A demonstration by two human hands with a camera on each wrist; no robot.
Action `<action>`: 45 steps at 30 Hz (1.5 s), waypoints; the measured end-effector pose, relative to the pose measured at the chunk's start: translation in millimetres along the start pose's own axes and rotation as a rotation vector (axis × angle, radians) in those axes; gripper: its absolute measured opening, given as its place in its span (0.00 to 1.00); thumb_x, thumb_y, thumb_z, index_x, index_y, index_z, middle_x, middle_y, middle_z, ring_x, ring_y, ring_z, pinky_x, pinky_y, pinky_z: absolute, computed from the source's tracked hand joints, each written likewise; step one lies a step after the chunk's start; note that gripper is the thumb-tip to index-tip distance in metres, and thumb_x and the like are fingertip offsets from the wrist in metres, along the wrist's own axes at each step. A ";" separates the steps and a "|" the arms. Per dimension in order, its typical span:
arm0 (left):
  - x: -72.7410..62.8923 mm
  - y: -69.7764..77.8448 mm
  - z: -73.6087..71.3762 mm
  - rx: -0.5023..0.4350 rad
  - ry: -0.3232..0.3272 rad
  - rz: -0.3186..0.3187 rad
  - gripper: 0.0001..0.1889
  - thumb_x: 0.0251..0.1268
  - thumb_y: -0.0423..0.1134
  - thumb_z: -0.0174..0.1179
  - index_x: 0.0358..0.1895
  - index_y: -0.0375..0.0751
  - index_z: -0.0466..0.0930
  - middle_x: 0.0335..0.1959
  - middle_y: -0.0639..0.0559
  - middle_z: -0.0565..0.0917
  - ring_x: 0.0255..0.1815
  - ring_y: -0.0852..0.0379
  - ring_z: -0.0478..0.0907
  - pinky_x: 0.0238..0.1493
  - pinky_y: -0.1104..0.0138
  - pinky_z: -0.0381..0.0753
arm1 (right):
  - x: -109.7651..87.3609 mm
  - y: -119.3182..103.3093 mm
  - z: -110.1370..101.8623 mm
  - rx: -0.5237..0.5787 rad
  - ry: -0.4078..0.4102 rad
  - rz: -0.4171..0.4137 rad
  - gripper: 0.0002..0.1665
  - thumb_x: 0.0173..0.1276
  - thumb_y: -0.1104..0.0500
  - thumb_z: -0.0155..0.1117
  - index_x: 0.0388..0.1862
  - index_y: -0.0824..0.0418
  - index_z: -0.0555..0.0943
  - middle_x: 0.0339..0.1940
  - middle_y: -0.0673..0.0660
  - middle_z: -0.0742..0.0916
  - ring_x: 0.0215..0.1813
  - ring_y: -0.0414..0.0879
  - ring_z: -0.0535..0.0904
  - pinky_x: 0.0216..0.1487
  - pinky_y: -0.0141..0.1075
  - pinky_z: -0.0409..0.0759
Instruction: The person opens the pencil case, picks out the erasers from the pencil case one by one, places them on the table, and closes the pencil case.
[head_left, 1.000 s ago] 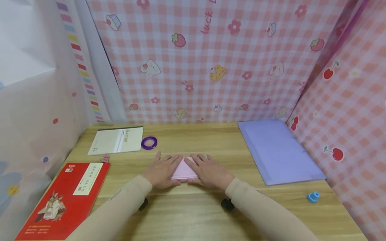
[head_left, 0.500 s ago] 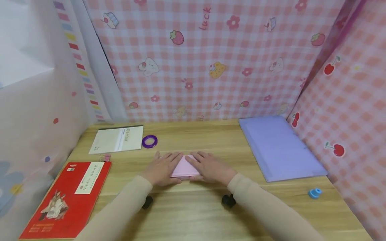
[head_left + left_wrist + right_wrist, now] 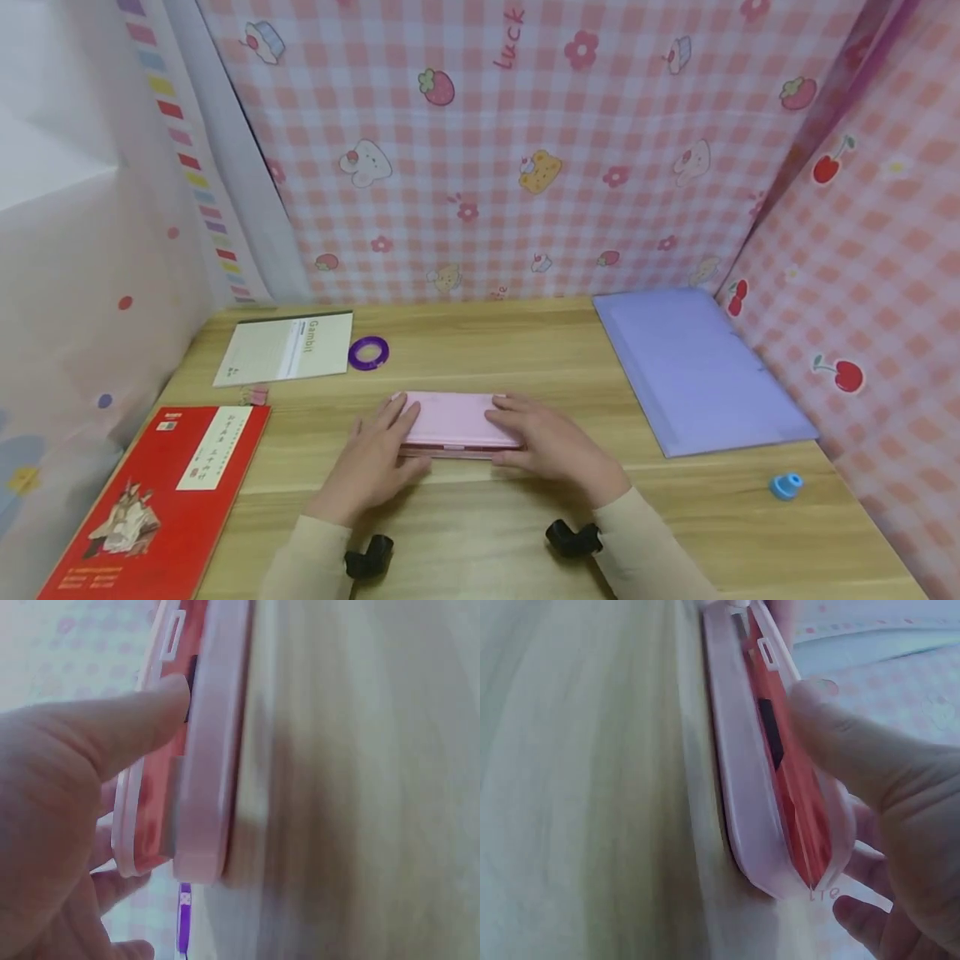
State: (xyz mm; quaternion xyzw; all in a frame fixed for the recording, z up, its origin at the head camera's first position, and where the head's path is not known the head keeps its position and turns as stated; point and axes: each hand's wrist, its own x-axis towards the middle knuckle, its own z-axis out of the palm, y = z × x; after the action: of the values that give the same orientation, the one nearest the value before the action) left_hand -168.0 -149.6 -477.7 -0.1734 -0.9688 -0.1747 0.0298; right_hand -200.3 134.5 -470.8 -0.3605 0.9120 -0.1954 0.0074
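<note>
A pink pencil case (image 3: 455, 419) lies on the wooden table in front of me, its lid slightly raised along the near edge. A reddish interior and something dark show through the gap in both wrist views. My left hand (image 3: 369, 462) holds the lid's left end, thumb (image 3: 161, 712) at the gap and fingers over the lid. At the right end my right hand (image 3: 558, 442) grips the lid likewise, its thumb (image 3: 832, 727) at the lid's front edge. A small clasp loop (image 3: 768, 655) sits on the lid's rim.
On the left are a red book (image 3: 150, 508), a pink clip (image 3: 257, 396), a cream notebook (image 3: 258, 350) and a purple tape roll (image 3: 368, 353). A lilac folder (image 3: 697, 375) and a small blue cone-shaped piece (image 3: 786, 486) lie on the right. Patterned sheets surround the table.
Both hands have drawn apart from the top of the pencil case to its two ends, nearer to me. The lid now stands slightly raised at the front.
</note>
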 end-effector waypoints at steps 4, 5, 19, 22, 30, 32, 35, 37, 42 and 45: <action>0.6 -4.0 -3.1 -0.021 0.041 0.011 0.41 0.58 0.55 0.65 0.71 0.37 0.63 0.72 0.35 0.60 0.71 0.35 0.58 0.68 0.39 0.56 | -0.8 2.2 0.1 0.006 0.025 0.026 0.37 0.60 0.43 0.69 0.67 0.54 0.74 0.70 0.54 0.72 0.72 0.51 0.63 0.71 0.45 0.61; 2.0 -5.5 -4.2 -0.021 0.044 0.023 0.41 0.59 0.55 0.65 0.70 0.36 0.64 0.72 0.34 0.60 0.70 0.35 0.60 0.68 0.40 0.58 | -0.7 2.9 -0.4 0.006 0.033 0.030 0.36 0.61 0.45 0.69 0.66 0.54 0.74 0.70 0.54 0.73 0.72 0.51 0.64 0.71 0.45 0.62; 20.7 -6.1 -23.3 -0.067 0.042 0.108 0.23 0.68 0.44 0.58 0.64 0.40 0.74 0.64 0.42 0.74 0.66 0.42 0.68 0.67 0.47 0.65 | -1.3 7.5 -16.3 0.020 0.222 -0.047 0.18 0.65 0.57 0.66 0.54 0.56 0.83 0.55 0.50 0.85 0.57 0.45 0.80 0.61 0.40 0.76; 21.4 -5.2 -24.5 -0.068 0.053 0.119 0.22 0.69 0.43 0.57 0.64 0.41 0.74 0.63 0.43 0.75 0.64 0.44 0.71 0.66 0.48 0.67 | -2.0 8.2 -18.3 0.042 0.270 -0.044 0.17 0.64 0.61 0.67 0.53 0.56 0.84 0.52 0.50 0.86 0.54 0.44 0.81 0.58 0.39 0.78; 18.5 1.3 -37.1 -0.046 0.129 0.141 0.19 0.66 0.34 0.61 0.59 0.42 0.79 0.56 0.46 0.81 0.56 0.46 0.78 0.61 0.49 0.72 | -1.3 9.5 -20.1 0.048 0.382 -0.033 0.15 0.65 0.64 0.66 0.50 0.56 0.86 0.48 0.49 0.87 0.50 0.42 0.84 0.51 0.35 0.81; 17.9 2.8 -40.1 -0.045 0.157 0.159 0.18 0.65 0.33 0.60 0.58 0.42 0.80 0.55 0.46 0.82 0.55 0.46 0.79 0.61 0.49 0.73 | -1.1 9.7 -20.1 0.042 0.417 -0.043 0.14 0.64 0.64 0.66 0.49 0.57 0.86 0.47 0.49 0.88 0.49 0.43 0.84 0.50 0.35 0.82; 17.3 4.5 -43.1 -0.043 0.197 0.189 0.17 0.64 0.31 0.61 0.56 0.42 0.81 0.53 0.46 0.83 0.52 0.46 0.81 0.58 0.51 0.76 | -0.6 10.6 -19.7 0.025 0.469 -0.061 0.14 0.64 0.64 0.67 0.48 0.57 0.86 0.45 0.50 0.88 0.47 0.43 0.85 0.48 0.36 0.83; 16.9 5.5 -44.3 -0.043 0.215 0.200 0.16 0.64 0.31 0.61 0.55 0.42 0.82 0.52 0.47 0.84 0.50 0.47 0.82 0.54 0.54 0.80 | -0.1 10.8 -19.4 0.014 0.504 -0.074 0.14 0.63 0.65 0.67 0.47 0.58 0.86 0.44 0.51 0.88 0.46 0.44 0.85 0.47 0.36 0.83; 17.0 6.5 -44.9 -0.047 0.243 0.211 0.17 0.61 0.30 0.64 0.54 0.42 0.83 0.51 0.47 0.84 0.49 0.48 0.83 0.49 0.57 0.83 | 0.7 9.1 -17.9 -0.022 0.589 -0.078 0.14 0.60 0.67 0.69 0.45 0.59 0.87 0.44 0.53 0.88 0.45 0.46 0.85 0.47 0.38 0.83; 17.8 7.0 -43.7 -0.036 0.264 0.214 0.19 0.59 0.30 0.65 0.55 0.42 0.82 0.52 0.46 0.83 0.50 0.47 0.82 0.51 0.56 0.82 | 1.1 8.0 -16.5 -0.073 0.616 -0.078 0.15 0.59 0.67 0.70 0.45 0.59 0.86 0.44 0.53 0.88 0.46 0.46 0.85 0.49 0.39 0.83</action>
State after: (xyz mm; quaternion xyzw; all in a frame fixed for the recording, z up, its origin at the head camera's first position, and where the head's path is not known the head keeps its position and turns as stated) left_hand -182.4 -152.9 -432.4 -0.2517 -0.9292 -0.2089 0.1720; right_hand -208.9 144.9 -458.3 -0.3191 0.8632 -0.2627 -0.2900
